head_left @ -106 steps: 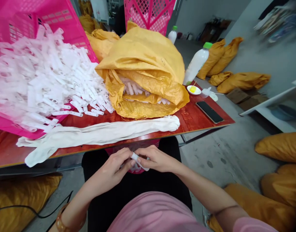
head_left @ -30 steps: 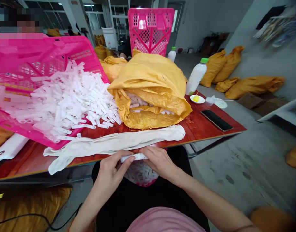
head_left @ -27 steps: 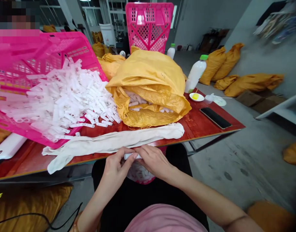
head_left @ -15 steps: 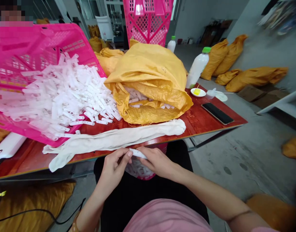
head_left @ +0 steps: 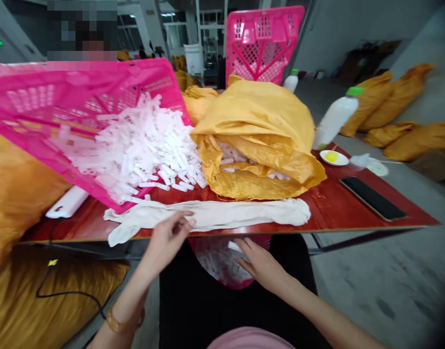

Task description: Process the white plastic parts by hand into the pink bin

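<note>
Right hand (head_left: 263,265), grip open and empty, beside a white plastic tube (head_left: 234,246) over the pink basket (head_left: 225,282) at lower centre; left hand (head_left: 167,237), equally open, above white cloth (head_left: 222,215) on the red counter (head_left: 338,208); more tubes (head_left: 145,150) heaped upper left.

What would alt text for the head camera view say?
A person's left hand hangs open above a long white cloth on a red table, while the right hand reaches toward a pink basket of white plastic pieces below it. Beyond, a tilted pink crate spills more pieces beside a yellow woven sack.
</note>
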`<state>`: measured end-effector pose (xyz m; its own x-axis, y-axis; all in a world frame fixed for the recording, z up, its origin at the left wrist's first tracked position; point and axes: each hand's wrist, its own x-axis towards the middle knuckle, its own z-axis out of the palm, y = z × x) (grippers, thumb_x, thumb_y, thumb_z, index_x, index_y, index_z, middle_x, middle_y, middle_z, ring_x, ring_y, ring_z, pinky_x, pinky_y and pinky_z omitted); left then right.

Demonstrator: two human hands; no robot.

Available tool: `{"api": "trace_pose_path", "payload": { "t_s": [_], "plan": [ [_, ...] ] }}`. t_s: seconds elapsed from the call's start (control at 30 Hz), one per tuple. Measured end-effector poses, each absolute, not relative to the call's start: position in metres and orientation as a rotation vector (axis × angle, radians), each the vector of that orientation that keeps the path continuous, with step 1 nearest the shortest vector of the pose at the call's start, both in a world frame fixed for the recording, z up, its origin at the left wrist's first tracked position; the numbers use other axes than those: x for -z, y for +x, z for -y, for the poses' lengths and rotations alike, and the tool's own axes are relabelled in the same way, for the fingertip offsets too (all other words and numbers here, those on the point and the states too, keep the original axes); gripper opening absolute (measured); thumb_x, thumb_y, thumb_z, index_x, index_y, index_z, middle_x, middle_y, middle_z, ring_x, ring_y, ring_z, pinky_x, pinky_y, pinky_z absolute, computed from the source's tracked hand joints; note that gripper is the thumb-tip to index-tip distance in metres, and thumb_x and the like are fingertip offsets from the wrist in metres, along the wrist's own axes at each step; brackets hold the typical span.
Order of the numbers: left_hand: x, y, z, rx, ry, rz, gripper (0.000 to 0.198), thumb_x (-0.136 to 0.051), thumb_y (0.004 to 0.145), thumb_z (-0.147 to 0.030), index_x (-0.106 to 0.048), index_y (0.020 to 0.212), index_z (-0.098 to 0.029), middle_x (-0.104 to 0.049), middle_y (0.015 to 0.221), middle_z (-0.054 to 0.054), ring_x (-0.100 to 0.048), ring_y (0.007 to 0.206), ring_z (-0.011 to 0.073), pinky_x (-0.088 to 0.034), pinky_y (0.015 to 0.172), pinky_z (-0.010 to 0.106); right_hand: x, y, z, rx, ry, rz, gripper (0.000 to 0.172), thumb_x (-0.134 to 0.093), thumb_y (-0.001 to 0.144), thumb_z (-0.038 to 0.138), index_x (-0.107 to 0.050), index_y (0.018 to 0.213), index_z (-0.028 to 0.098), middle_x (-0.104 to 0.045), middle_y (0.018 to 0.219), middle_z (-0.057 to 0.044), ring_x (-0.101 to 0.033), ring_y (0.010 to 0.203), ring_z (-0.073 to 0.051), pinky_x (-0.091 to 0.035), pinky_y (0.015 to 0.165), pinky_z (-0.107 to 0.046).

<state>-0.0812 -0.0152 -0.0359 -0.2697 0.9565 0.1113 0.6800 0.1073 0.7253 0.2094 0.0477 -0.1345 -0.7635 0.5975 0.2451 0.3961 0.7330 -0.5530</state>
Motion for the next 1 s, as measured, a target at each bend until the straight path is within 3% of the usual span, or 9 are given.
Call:
{"api": "trace_pose_path", "payload": {
  "t_s": [0.07,0.13,0.3,0.37,0.43,0.5,0.6,0.73,1.0],
  "plan": [
    [0.028,-0.130,0.007,-0.760,1.656,-2.475,0.035,-0.048,0.096,-0.041,-0.068,0.109,-0.015,-0.072,0.092,0.007,-0.067,0.080,0.0202,-0.051,0.075,0.030,0.148,0.220,-0.055,-0.576,-0.775,2.611,0.065,-0.077,0.081,0.024,-0.053,0.141,0.028,-0.068,0.121,-0.018,-0.072,0.101,-0.036,-0.062,0.077,-0.047],
    [0.026,-0.168,-0.003,-0.446,1.592,-2.784,0.038,-0.041,0.098,-0.039,-0.067,0.105,-0.013,-0.071,0.096,0.013,-0.068,0.087,0.0283,-0.051,0.079,0.039,0.134,0.226,-0.066,-0.694,-0.708,2.729,0.066,-0.083,0.074,0.024,-0.060,0.136,0.030,-0.070,0.121,-0.016,-0.072,0.104,-0.036,-0.062,0.080,-0.045],
    [0.052,-0.199,-0.040,-0.291,1.575,-2.826,0.038,-0.047,0.092,-0.044,-0.066,0.082,-0.014,-0.066,0.089,0.021,-0.067,0.084,0.0410,-0.050,0.068,0.048,0.031,0.198,-0.130,-1.507,-0.474,2.631,0.024,-0.052,0.102,0.033,-0.069,0.114,0.021,-0.076,0.092,-0.005,-0.074,0.081,-0.017,-0.057,0.072,-0.026],
    [0.063,-0.196,-0.051,-0.303,1.645,-2.778,0.034,-0.047,0.092,-0.040,-0.068,0.089,-0.014,-0.066,0.097,0.021,-0.066,0.090,0.0402,-0.051,0.069,0.046,0.005,0.173,-0.168,-1.041,-0.728,2.568,0.028,-0.045,0.104,0.028,-0.068,0.104,0.014,-0.074,0.089,-0.006,-0.070,0.077,-0.015,-0.054,0.071,-0.024],
    [0.066,-0.190,-0.053,-0.409,1.730,-2.758,0.036,-0.045,0.092,-0.038,-0.069,0.101,-0.013,-0.064,0.105,0.022,-0.064,0.099,0.0401,-0.051,0.074,0.046,0.000,0.146,-0.205,-0.453,-1.010,2.718,0.026,-0.044,0.103,0.017,-0.069,0.106,0.014,-0.074,0.098,-0.007,-0.069,0.089,-0.015,-0.051,0.082,-0.024],
    [0.061,-0.181,-0.045,-0.650,1.765,-2.762,0.042,-0.042,0.095,-0.041,-0.067,0.113,-0.013,-0.063,0.111,0.022,-0.061,0.106,0.0391,-0.051,0.079,0.045,0.011,0.121,-0.231,-0.235,-1.126,2.731,0.028,-0.043,0.098,0.007,-0.068,0.112,0.009,-0.071,0.112,-0.014,-0.066,0.104,-0.020,-0.049,0.092,-0.029],
    [0.048,-0.164,-0.022,-1.065,1.633,-2.644,0.045,-0.040,0.098,-0.051,-0.061,0.120,-0.017,-0.068,0.096,0.011,-0.065,0.086,0.0284,-0.050,0.073,0.037,0.037,0.087,-0.248,-0.082,-1.170,2.724,0.038,-0.038,0.097,0.002,-0.060,0.127,0.004,-0.061,0.130,-0.023,-0.056,0.122,-0.027,-0.044,0.102,-0.036],
    [0.043,-0.138,-0.004,-1.279,1.487,-2.365,0.044,-0.043,0.098,-0.056,-0.062,0.111,-0.019,-0.065,0.073,0.001,-0.061,0.062,0.0186,-0.048,0.060,0.028,0.054,0.061,-0.250,0.038,-1.195,2.731,0.038,-0.035,0.099,0.006,-0.057,0.131,0.004,-0.056,0.132,-0.025,-0.051,0.124,-0.029,-0.042,0.105,-0.040],
    [0.082,-0.108,-0.009,-1.055,1.781,-2.317,0.041,-0.054,0.094,-0.047,-0.067,0.114,-0.013,-0.069,0.106,0.016,-0.066,0.100,0.0314,-0.053,0.092,0.046,0.032,0.122,-0.230,0.142,-1.299,2.706,0.030,-0.036,0.096,0.002,-0.056,0.118,0.004,-0.065,0.107,-0.023,-0.065,0.097,-0.029,-0.046,0.085,-0.038]
  ]
}}
